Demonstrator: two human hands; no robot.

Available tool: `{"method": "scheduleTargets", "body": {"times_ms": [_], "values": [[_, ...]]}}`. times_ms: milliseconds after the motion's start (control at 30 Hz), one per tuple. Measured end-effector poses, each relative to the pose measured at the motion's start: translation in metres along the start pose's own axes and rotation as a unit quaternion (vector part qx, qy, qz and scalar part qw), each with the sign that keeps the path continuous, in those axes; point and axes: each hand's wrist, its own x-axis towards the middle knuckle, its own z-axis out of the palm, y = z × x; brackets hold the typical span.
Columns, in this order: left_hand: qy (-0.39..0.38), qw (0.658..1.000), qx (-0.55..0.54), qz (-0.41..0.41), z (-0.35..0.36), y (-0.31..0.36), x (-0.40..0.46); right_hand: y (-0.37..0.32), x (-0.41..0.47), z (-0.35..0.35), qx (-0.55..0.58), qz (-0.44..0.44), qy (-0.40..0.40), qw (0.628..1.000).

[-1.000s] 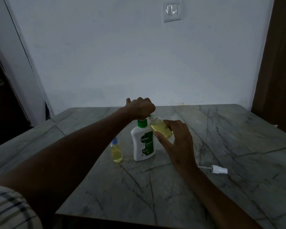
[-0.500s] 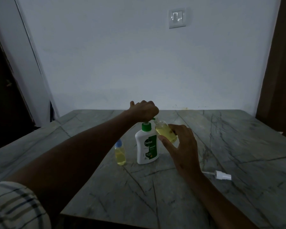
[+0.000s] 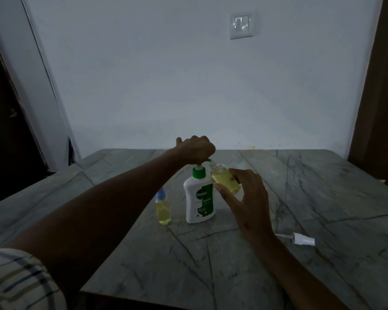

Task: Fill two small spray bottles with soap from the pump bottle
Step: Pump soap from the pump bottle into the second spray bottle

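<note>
Spray bottle (image 3: pixel 225 180) tilted, neck up-left at pump bottle (image 3: pixel 199 198) nozzle | right hand (image 3: pixel 248 202) grip pinching it | left hand (image 3: pixel 196 151) fisted on pump

A dim room in a home: a grey marble-patterned surface (image 3: pixel 323 209) stands against a plain white wall (image 3: pixel 166 86) with a light switch (image 3: pixel 241 24), dark wooden doors (image 3: pixel 381 97) at the sides, and household hand-wash bottle (image 3: pixel 199 198) on it.
</note>
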Motion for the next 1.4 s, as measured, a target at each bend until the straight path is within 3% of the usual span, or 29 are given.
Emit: {"method": "scheduleTargets", "body": {"times_ms": [267,600,900,1167,1400], "values": [[-0.024,0.999,0.034,0.003,0.002,0.005,-0.007,0.0,0.001,0.0,-0.003,-0.003,-0.003,1.0],[0.035,0.991,-0.117,-0.046,0.001,-0.006,0.002,-0.002,0.001,0.001,0.013,0.009,-0.004,1.0],[0.099,0.957,-0.258,-0.089,0.001,-0.009,0.001,-0.002,0.001,0.001,0.017,0.033,-0.017,0.999],[0.101,0.935,-0.324,-0.102,-0.001,-0.007,-0.008,0.0,-0.002,0.003,-0.003,0.061,-0.037,0.997],[0.107,0.937,-0.319,-0.095,-0.008,-0.01,-0.02,-0.001,-0.004,0.002,-0.021,0.072,-0.049,0.996]]}}
